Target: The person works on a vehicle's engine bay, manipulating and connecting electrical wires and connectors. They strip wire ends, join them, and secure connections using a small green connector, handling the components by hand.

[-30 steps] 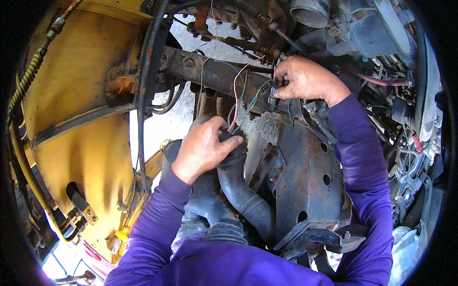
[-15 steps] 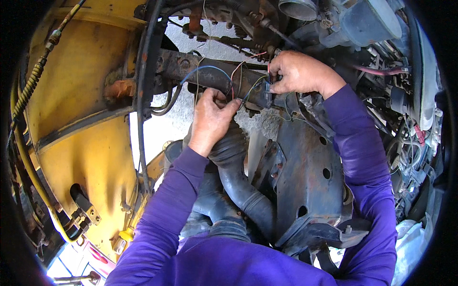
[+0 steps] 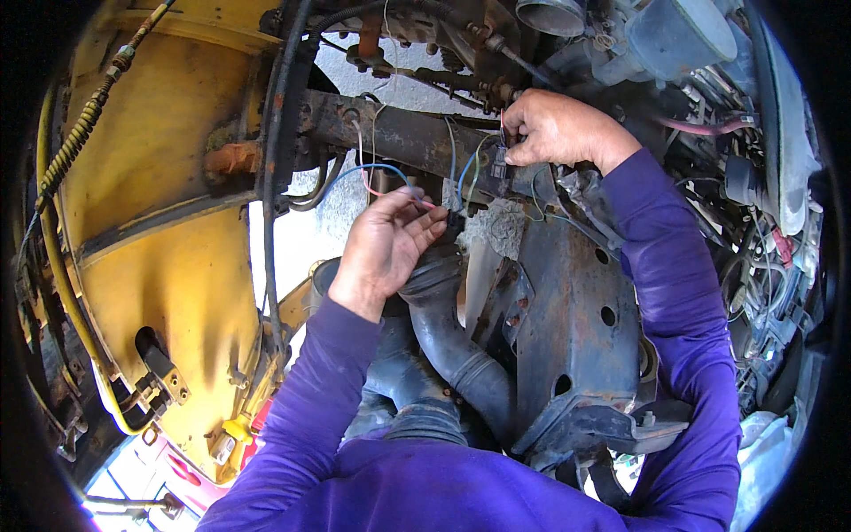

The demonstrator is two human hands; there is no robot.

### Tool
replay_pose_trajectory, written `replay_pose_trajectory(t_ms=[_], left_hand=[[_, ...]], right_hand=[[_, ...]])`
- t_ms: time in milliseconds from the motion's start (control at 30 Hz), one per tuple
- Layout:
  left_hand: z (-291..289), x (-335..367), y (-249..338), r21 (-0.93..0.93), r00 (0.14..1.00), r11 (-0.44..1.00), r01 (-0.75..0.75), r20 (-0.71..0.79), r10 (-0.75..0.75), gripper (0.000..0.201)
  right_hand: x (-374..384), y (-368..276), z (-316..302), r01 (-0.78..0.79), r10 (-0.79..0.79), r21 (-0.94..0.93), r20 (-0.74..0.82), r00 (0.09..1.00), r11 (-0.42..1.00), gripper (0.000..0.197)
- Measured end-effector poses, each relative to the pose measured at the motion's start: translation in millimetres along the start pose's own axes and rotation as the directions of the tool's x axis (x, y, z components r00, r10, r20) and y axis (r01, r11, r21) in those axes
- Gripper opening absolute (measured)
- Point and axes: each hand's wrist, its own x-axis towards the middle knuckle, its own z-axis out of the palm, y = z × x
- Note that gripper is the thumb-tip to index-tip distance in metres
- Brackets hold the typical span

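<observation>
My left hand [image 3: 386,239] is pinching thin wires, palm partly turned up. A blue wire [image 3: 372,166] arches into its fingertips, and a pink wire [image 3: 365,182] comes down into the same grip. Just beyond these fingertips is a small dark piece [image 3: 456,220], too unclear to name. Up and to the right, my right hand [image 3: 563,133] has thumb and fingers closed on a dark electrical connector [image 3: 500,168]. Blue and green-yellow wires [image 3: 474,167] hang beside that connector. Behind both hands runs a rusty steel beam [image 3: 408,137].
A yellow body panel [image 3: 168,257] fills the left side, with a black hose [image 3: 269,177] along its edge. Large ribbed ducts [image 3: 456,346] and a steel bracket [image 3: 576,310] with round holes lie below my hands. Bundled wiring [image 3: 767,293] crowds the right.
My left hand has dropped slightly and rolled palm-up, carrying the blue and pink wires down. The pink wire now hangs left of where it was. My right hand stays nearly in place.
</observation>
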Motion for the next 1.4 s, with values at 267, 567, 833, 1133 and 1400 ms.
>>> replay_pose_trajectory(t_ms=[267, 567, 833, 1133, 1400], left_hand=[[-68.1, -45.2, -17.5, -0.415, 0.977, 0.91, 0.018, 0.198, 0.072, 0.025], [-20.7, -81.0, 37.2, 0.58, 0.391, -0.422, -0.697, 0.8, 0.455, 0.038], [23.8, 51.8, 41.3, 0.271, 0.375, -0.898, -0.347, 0.918, 0.132, 0.065], [-14.0, 59.7, 57.9, 0.22, 0.299, -0.845, -0.488, 0.951, 0.075, 0.022], [-8.2, 52.3, 54.8, 0.294, 0.401, -0.858, -0.421, 0.909, 0.115, 0.061]], right_hand=[[0.9, -0.6, -2.1, -0.005, 0.005, -0.047, 0.012, 1.0, 0.999, 0.033], [-2.8, -0.7, 1.8, -0.002, -0.001, -0.065, -0.044, 0.999, 0.998, 0.032], [0.5, -5.2, -5.8, 0.0, 0.001, -0.058, 0.024, 1.0, 0.998, 0.032], [0.1, -2.3, -4.1, 0.009, -0.008, -0.039, 0.004, 1.0, 0.999, 0.031], [0.5, -3.9, -5.9, -0.002, 0.003, -0.052, 0.027, 1.0, 0.999, 0.03]])
